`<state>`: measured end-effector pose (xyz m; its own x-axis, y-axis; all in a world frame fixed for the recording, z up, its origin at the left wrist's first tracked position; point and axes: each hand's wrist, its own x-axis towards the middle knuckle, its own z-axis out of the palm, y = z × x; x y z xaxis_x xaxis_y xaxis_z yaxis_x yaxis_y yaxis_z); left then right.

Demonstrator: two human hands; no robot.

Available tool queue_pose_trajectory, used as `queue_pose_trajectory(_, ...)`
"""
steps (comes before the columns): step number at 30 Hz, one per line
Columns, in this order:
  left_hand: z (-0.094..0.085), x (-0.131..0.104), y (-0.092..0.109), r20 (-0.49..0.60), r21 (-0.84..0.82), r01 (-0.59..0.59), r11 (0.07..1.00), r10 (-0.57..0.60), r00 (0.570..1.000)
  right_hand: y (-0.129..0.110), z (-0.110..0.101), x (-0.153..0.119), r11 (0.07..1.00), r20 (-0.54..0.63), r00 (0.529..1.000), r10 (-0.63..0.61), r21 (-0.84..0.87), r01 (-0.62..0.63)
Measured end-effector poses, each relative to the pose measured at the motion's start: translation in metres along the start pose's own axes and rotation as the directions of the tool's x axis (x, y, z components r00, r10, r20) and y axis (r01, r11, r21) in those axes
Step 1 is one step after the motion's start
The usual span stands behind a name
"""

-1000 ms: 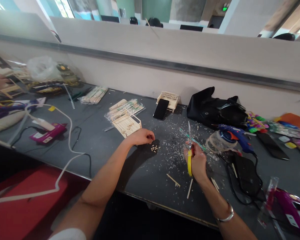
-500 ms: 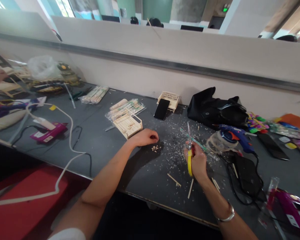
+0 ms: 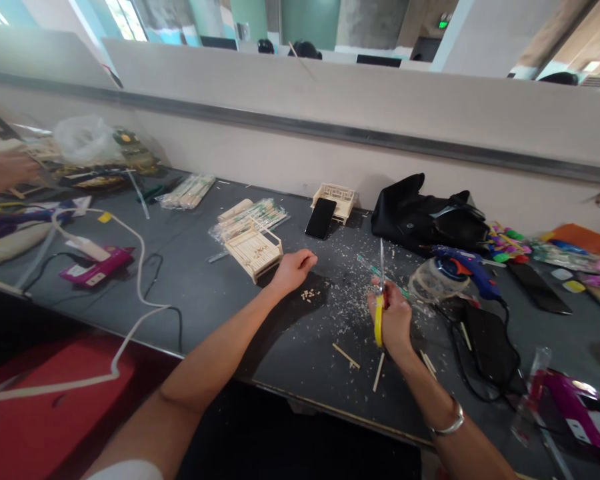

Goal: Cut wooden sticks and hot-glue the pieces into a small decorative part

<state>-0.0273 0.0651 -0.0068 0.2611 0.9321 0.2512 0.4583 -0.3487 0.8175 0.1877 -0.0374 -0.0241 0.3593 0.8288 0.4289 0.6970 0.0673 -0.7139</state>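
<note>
My right hand (image 3: 394, 313) is wrapped round a pair of scissors (image 3: 379, 319) with yellow handles, its blades pointing away from me. My left hand (image 3: 296, 270) hovers at the middle of the desk with fingertips pinched together; whatever they hold, if anything, is too small to make out. Just below that hand lies a little pile of cut wooden bits (image 3: 309, 295). To its left stands a small model bed or bench made of pale sticks (image 3: 253, 250), with loose bits on its slats. White scraps (image 3: 347, 293) are strewn between my hands. A few loose sticks (image 3: 347, 356) lie nearer me.
A phone (image 3: 321, 218) leans on a small stick-built bench (image 3: 344, 199) by the partition. A black bag (image 3: 425, 217), a blue glue gun (image 3: 473, 270) and a power bank (image 3: 493, 343) with a cable are on the right. Another person's hand (image 3: 5, 172) shows at the far left.
My left hand has moved up and slightly away from the pile of bits, its fingers drawn closer together. The right hand stays in place with the scissors. The other person's hand has come further into view.
</note>
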Motion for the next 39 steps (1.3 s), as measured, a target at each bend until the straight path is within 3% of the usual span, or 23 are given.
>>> queue_pose_trajectory(8, 0.0, 0.0, -0.007, -0.13, 0.025, 0.006, 1.0, -0.003, 0.992, -0.003, -0.001, -0.003, 0.997, -0.07, 0.997, 0.036, -0.071, -0.041)
queue_pose_trajectory(14, -0.007, 0.005, -0.013, -0.217, 0.014, -0.006, 1.0, 0.008, 0.976, -0.002, 0.0, 0.0, 0.969, -0.019, 0.988, 0.153, -0.196, -0.154)
queue_pose_trajectory(18, 0.0, 0.002, -0.011, -0.155, -0.014, -0.056, 0.998, 0.053, 0.987, 0.0, -0.001, 0.004, 0.982, -0.062, 0.987, 0.146, -0.108, -0.152)
queue_pose_trajectory(22, 0.008, -0.005, -0.007, 0.052, -0.073, -0.236, 0.969, 0.24, 0.969, 0.002, -0.006, 0.008, 0.994, -0.135, 0.986, 0.102, 0.059, -0.094)
queue_pose_trajectory(25, 0.012, -0.014, 0.001, 0.265, -0.159, -0.412, 0.897, 0.44, 0.858, 0.002, -0.008, 0.008, 0.983, -0.153, 0.985, 0.083, 0.176, -0.056)
queue_pose_trajectory(26, 0.014, -0.018, 0.004, 0.355, -0.213, -0.469, 0.857, 0.515, 0.78, 0.002, -0.008, 0.007, 0.977, -0.161, 0.984, 0.08, 0.208, -0.045)
queue_pose_trajectory(28, 0.02, -0.026, 0.013, 0.543, -0.318, -0.532, 0.785, 0.61, 0.577, 0.0, -0.007, 0.006, 0.968, -0.174, 0.982, 0.07, 0.251, -0.025)
queue_pose_trajectory(30, 0.028, -0.035, 0.021, 0.619, -0.331, -0.561, 0.759, 0.623, 0.479, -0.002, -0.006, 0.004, 0.967, -0.185, 0.981, 0.049, 0.253, -0.001)
queue_pose_trajectory(35, 0.046, -0.053, 0.034, 0.711, -0.215, -0.68, 0.701, 0.589, 0.383, -0.011, -0.006, 0.0, 0.988, -0.197, 0.98, -0.04, 0.136, 0.068)
queue_pose_trajectory(37, 0.048, -0.056, 0.035, 0.717, -0.209, -0.701, 0.682, 0.594, 0.365, -0.013, -0.006, -0.002, 0.99, -0.153, 0.987, -0.046, 0.127, 0.066)
queue_pose_trajectory(39, 0.047, -0.057, 0.035, 0.704, -0.231, -0.679, 0.697, 0.601, 0.377, -0.014, -0.005, -0.003, 0.988, -0.113, 0.993, -0.042, 0.146, 0.059)
